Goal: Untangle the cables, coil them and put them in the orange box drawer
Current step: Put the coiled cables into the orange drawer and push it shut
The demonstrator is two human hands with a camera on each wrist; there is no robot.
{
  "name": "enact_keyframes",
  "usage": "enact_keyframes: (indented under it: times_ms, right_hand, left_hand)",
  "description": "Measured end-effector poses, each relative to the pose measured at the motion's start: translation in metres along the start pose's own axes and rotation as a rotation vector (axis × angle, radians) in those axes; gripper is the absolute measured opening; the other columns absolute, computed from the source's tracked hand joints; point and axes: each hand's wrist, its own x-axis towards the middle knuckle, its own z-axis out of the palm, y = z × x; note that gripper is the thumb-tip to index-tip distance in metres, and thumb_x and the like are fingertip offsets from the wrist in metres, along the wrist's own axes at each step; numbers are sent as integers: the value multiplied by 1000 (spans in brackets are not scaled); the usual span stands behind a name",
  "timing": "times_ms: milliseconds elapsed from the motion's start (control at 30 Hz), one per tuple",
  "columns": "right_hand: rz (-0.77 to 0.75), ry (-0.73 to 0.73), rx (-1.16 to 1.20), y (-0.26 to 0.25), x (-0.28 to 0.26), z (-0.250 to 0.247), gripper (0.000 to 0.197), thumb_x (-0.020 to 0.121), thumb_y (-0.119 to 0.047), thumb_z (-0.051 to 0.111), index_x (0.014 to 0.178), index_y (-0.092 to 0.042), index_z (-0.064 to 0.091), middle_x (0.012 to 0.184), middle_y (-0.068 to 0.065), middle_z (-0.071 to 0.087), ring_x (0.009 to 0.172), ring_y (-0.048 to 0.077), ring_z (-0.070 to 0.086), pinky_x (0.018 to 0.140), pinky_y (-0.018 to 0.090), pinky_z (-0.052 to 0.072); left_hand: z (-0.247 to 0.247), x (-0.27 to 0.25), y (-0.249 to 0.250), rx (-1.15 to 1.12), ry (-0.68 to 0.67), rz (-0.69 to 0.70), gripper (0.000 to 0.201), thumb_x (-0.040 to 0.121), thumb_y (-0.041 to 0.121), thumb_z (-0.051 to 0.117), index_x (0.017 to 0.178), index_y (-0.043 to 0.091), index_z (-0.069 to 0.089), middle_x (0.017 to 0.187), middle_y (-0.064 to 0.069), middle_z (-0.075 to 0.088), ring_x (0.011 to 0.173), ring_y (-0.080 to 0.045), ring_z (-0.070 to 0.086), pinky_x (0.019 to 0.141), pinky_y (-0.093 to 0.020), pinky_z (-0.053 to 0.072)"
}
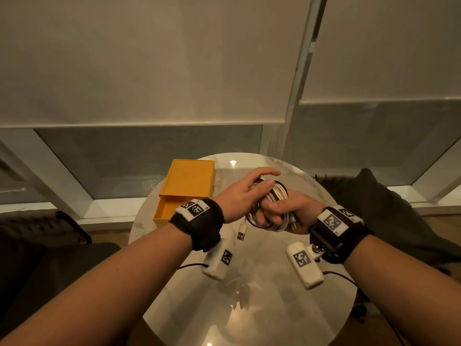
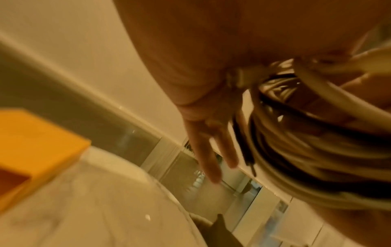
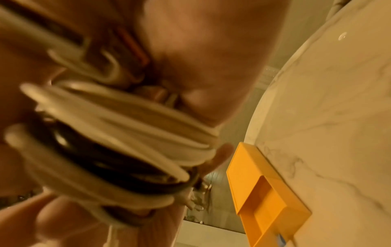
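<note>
Cables: a bundle of white and black cables [image 1: 273, 203] wound into loops, held up in the air over the round tabletop [image 1: 249, 308], between both hands
Loose end: one white end with a flat plug [image 1: 241, 233] hangs down from the bundle, just below the hands
Right hand: the right hand [image 1: 287, 211] is under the bundle with its palm up, and its fingers [image 1: 268, 207] are curled tight round the loops, so it grips them
Left hand: the left hand [image 1: 239, 196] comes over the top of the bundle; its thumb [image 1: 265, 184] presses on the loops, and the other fingers reach out almost straight past them. In the left wrist view the fingers [image 2: 211, 150] look stretched out next to the cables [image 2: 317, 150], but that picture is blurry
Right wrist view: the white and black loops [image 3: 118, 143] fill the middle, very close and blurry
Orange box: the orange box [image 1: 189, 179] sits on the far left side of the tabletop, near the left wrist and apart from the cables
Drawer: the drawer [image 1: 162, 213] is pulled part way out toward the person; in the right wrist view the open drawer [image 3: 268, 197] shows its inside
Wrists: each wrist has a black band [image 1: 197, 221] with black and white square marks
</note>
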Motion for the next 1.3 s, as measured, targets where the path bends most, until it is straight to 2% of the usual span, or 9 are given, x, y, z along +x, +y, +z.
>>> enact_keyframes:
  times_ms: [267,367,467,667,933,1067,1133,1233,1300]
  right_hand:
    - [86,226,-170,21,32,-14,33,72,-17,80,104,-13,74,97,13,76,96,26,71,91,39,54]
    - [138,340,-303,36,48,-21,40,78,-27,79,115,-16,68,109,19,73,100,34,68,91,46,50]
    - [170,384,-420,47,62,-13,35,88,-26,72,121,-18,63,107,9,73,94,24,74,84,44,61]
    - [146,482,-506,93,99,-3,50,74,-31,85,120,-28,63,106,2,68,97,24,71,79,43,63]
    - [340,553,-435,126,172,-3,31,80,-17,79,109,-24,76,100,7,77,91,22,75,87,45,60]
    - [477,595,-559,141,217,-16,37,69,-51,76,102,-35,76,104,2,77,97,21,73,92,44,58]
    - [546,612,-666,142,234,-20,36,73,-54,72,100,-31,78,98,1,77,91,20,72,86,38,59]
    - [669,691,-684,145,253,-31,24,88,-37,69,95,-16,77,76,0,71,64,12,67,52,18,53]
    - [748,701,-727,150,265,-38,34,89,-42,66,92,-9,76,86,6,74,76,21,71,66,25,59]
  left_hand:
    - [-18,-10,-17,104,196,-117,32,98,42,49,117,17,55,103,-4,67,93,-18,67,81,-35,57]
    - [-21,-15,-31,130,301,-201,36,97,45,49,117,17,57,101,-2,68,89,-16,67,77,-32,55]
    - [-23,-24,-53,170,406,-338,41,96,51,48,117,18,59,96,4,67,84,-12,63,67,-24,45]
    - [-38,-50,-103,151,569,-601,54,98,55,38,123,12,58,108,-4,63,100,-23,60,79,-31,40]
    - [-83,-57,-162,-179,550,-809,43,98,44,39,119,9,52,104,-13,64,99,-35,63,82,-46,50]
    - [-120,-45,-195,-294,449,-844,34,98,24,40,99,1,65,113,-33,65,103,-51,62,84,-58,49]
    - [-136,-37,-204,-221,400,-872,31,100,23,40,93,4,64,109,-30,66,97,-47,64,80,-53,49]
    - [-155,-21,-216,-50,319,-868,22,101,19,40,84,15,53,105,-24,60,92,-34,58,77,-41,44]
    - [-163,-13,-222,75,277,-878,14,101,19,43,95,12,53,100,-16,56,90,-29,53,74,-32,39]
